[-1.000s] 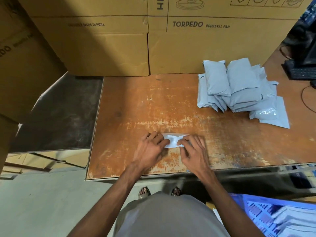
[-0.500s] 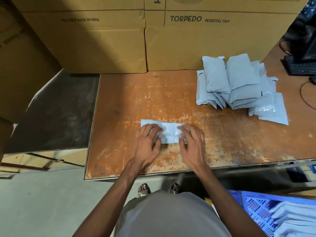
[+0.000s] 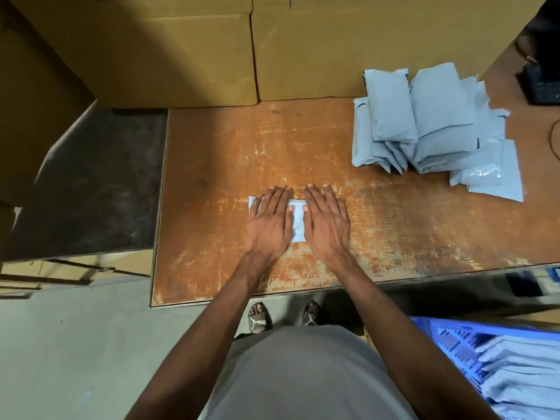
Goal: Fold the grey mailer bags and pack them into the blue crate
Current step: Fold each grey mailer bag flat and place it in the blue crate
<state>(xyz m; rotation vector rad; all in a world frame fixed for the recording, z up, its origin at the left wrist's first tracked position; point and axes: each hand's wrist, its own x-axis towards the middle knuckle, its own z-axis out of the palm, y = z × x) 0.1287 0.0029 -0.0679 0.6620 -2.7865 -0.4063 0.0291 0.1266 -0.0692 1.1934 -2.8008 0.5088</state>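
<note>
Cartons (image 3: 181,50) wall off the top of the frame; below them runs a worn orange desk (image 3: 230,140). We note one grey bag (image 3: 297,219) at centre frame, mostly covered. Left hand (image 3: 268,224) and right hand (image 3: 325,225) lie flat on it side by side, fingers straight, pressing down. Neither grip closes on anything; only a strip of bag shows between the hands, plus a corner at the left. A pile of bags (image 3: 430,122) sits at upper right, well apart from the hands. Crate (image 3: 454,341), blue, shows at lower right, below desk level, with bags already inside.

We judge the step as creasing a fold flat. The next move likely calls for another fold or a pinch to lift, then a carry toward the lower right into the crate.
</note>
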